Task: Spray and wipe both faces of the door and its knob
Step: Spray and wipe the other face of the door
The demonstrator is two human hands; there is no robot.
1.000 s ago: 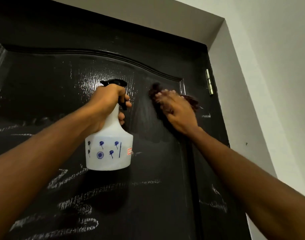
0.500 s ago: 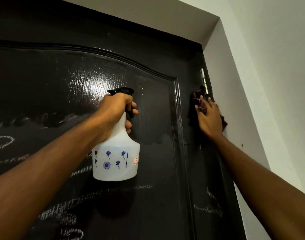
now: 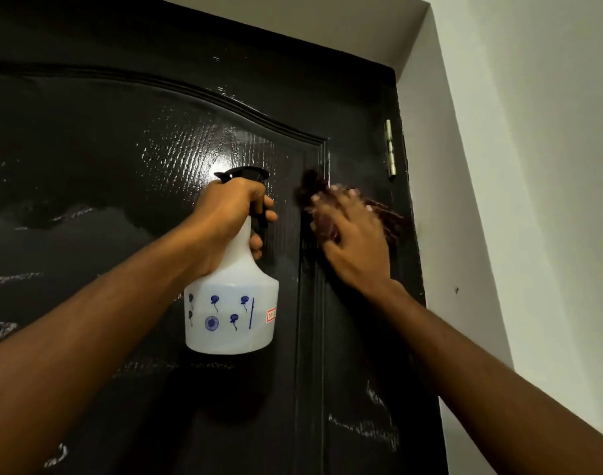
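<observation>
Right hand (image 3: 353, 236) slid cloth (image 3: 390, 219) leftward from hinge (image 3: 390, 149).

I hold the spray bottle (image 3: 232, 303) before the door (image 3: 87, 166), left of the cloth (image 3: 389, 217), the hinge (image 3: 390, 149) up right.

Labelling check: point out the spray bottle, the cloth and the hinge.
spray bottle (image 3: 231, 313), head view, white body.
cloth (image 3: 390, 219), head view, blurred reddish right edge.
hinge (image 3: 390, 149), head view, brass barrel.
</observation>
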